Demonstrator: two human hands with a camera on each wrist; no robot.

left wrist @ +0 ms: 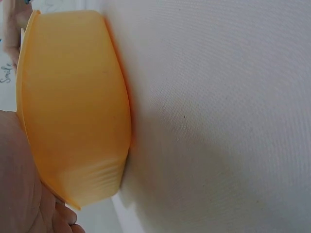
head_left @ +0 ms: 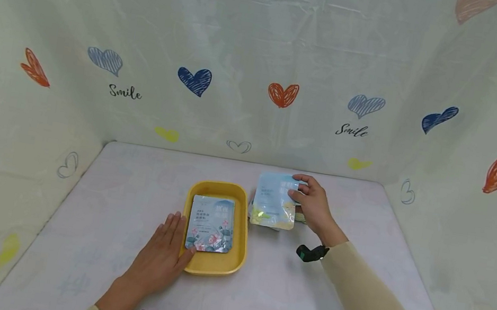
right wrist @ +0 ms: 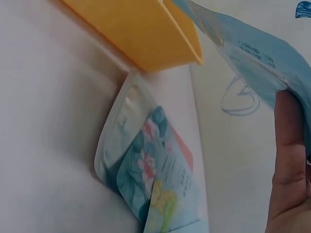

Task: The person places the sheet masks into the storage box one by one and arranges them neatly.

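Note:
My right hand pinches the right edge of a light blue face mask sachet and holds it above other sachets. In the right wrist view, the sachets below, including a floral sachet, lie overlapping on the table. Just left of them stands a yellow tray holding one blue sachet with pink flowers. My left hand rests along the tray's left rim with its fingers straight. In the left wrist view, the tray's outer wall shows beside the hand.
A white cloth covers the table. Pale curtains printed with hearts and the word Smile hang behind and at both sides. Dark camera mounts sit at the wrists.

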